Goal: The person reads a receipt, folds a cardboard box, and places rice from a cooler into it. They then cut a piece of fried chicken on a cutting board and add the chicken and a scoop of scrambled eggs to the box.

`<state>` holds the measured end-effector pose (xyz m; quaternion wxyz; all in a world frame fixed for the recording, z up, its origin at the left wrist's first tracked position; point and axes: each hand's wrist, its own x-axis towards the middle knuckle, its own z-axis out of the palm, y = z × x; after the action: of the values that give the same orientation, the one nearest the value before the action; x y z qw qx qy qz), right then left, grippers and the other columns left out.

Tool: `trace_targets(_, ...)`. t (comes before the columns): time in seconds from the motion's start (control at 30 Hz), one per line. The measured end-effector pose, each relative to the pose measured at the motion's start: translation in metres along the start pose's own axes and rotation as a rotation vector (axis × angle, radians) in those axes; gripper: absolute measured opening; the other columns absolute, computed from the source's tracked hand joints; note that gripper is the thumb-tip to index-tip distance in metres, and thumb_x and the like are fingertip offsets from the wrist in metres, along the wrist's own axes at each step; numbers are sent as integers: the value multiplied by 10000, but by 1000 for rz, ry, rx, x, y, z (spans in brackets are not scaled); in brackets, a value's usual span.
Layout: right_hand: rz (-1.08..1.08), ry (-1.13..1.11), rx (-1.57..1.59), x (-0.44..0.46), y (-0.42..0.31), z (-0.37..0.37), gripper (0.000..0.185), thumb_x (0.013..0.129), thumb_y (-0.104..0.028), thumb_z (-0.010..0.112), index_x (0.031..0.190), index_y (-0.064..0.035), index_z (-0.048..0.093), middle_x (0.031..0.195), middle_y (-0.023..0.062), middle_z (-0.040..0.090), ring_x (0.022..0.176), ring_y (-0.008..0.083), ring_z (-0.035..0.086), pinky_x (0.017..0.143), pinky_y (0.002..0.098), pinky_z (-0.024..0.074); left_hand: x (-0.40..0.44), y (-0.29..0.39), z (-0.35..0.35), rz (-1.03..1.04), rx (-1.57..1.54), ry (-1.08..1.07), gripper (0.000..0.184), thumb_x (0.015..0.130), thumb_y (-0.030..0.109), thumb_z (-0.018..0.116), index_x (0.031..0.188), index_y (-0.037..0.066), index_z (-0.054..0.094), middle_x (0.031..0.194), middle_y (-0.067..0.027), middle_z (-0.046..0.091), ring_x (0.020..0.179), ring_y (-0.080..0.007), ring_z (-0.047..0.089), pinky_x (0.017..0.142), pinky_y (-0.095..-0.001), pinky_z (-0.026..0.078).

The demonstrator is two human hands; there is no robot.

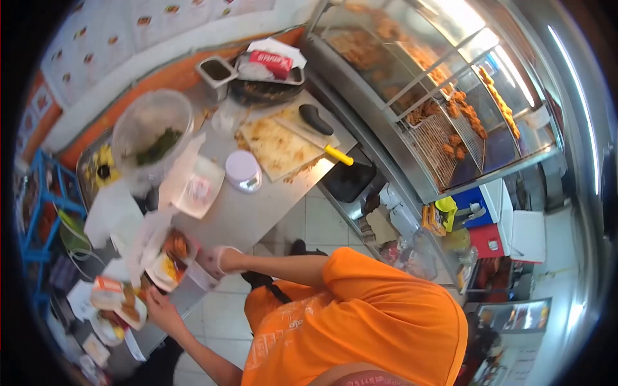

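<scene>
My left hand (162, 311), bare, reaches in between two open takeaway boxes. Its fingers are drawn together at the lower edge of the nearer box, and whatever they hold is too small to tell. That nearer takeaway box (156, 278) holds browned fried chicken (176, 244) and something yellow and red. My right hand (217, 261) seems to be in a pale, thin glove and is close against the box's near side; its fingers are blurred. Beyond my left hand, another box (106, 293) contains fried pieces (131, 303), beside a bowl of food (108, 327).
Along the counter are an open white box (199, 186), a round scale (243, 170), a large clear tub (153, 128) with greens, and a stained cutting board (273, 145) with a yellow-handled knife (338, 155). A glass display case (444, 96) of fried food stands at right.
</scene>
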<state>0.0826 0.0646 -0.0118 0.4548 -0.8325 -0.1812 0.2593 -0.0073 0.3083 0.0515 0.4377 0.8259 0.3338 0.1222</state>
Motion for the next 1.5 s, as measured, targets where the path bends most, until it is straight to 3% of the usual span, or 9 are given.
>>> trace_targets(0.3,421,234,691,-106,93,-147,148,869,-131,628,940,-25,703,756,53,673,652,131,624,604,283,524,-32,151,116,285,-288,-397,163,980,194,611,961,32,614,727,-2,587,602,-66,523,482,-210,418)
trace_targets(0.63,331,966,1014,-225,179,-351,208,895,-235,668,759,-79,678,613,-15,568,529,69,435,475,256,310,-208,346,346,706,-144,-1166,122,910,114,679,861,8,643,704,-29,648,578,-69,559,523,-249,443)
trace_targets(0.77,8,1668,884,-297,205,-416,119,943,-190,646,966,-74,630,729,-17,568,645,75,501,582,254,431,-311,410,402,1345,-40,-1262,292,803,238,778,853,48,562,619,-52,566,505,-188,557,503,-326,449)
trace_targets(0.87,-74,1855,875,-337,212,-453,304,915,-95,673,1172,-85,510,939,16,546,853,99,505,755,263,453,-368,431,440,1471,-139,-1269,376,757,260,796,844,70,484,581,-66,491,493,-238,538,494,-363,432)
trace_targets(1.03,-137,2085,458,-380,183,-488,434,918,-110,668,1269,-82,415,1019,11,507,944,111,484,876,288,443,-400,462,488,1383,-123,-1201,323,779,220,735,820,79,447,576,-74,518,519,-313,581,500,-419,454)
trace_targets(1.23,-543,2240,562,-402,163,-526,265,956,-200,631,1121,-20,529,1031,76,542,957,142,532,886,313,458,-393,460,532,1262,-44,-1374,158,823,161,620,860,45,520,617,-118,614,580,-326,633,571,-412,501)
trace_targets(1.33,-615,2337,7,-442,103,-551,306,995,-291,536,1091,-1,543,1012,102,557,925,191,552,852,338,471,-385,440,553,1144,61,-1797,191,871,64,549,1049,10,590,686,-113,657,611,-148,627,583,-303,494)
trace_targets(1.43,-1141,2243,-223,-470,56,-573,389,999,-350,477,1103,18,547,1010,140,570,899,253,559,799,379,483,-411,425,552,1066,74,-2286,287,975,142,545,1238,35,587,1024,-70,697,955,-156,665,823,-308,528)
trace_targets(1.5,-1254,2202,-375,-483,25,-576,387,993,-341,486,1107,22,555,1006,156,585,911,260,556,785,382,484,-432,409,551,529,228,-2645,417,1058,318,423,1365,50,514,1299,-104,586,1182,-192,564,940,-337,504)
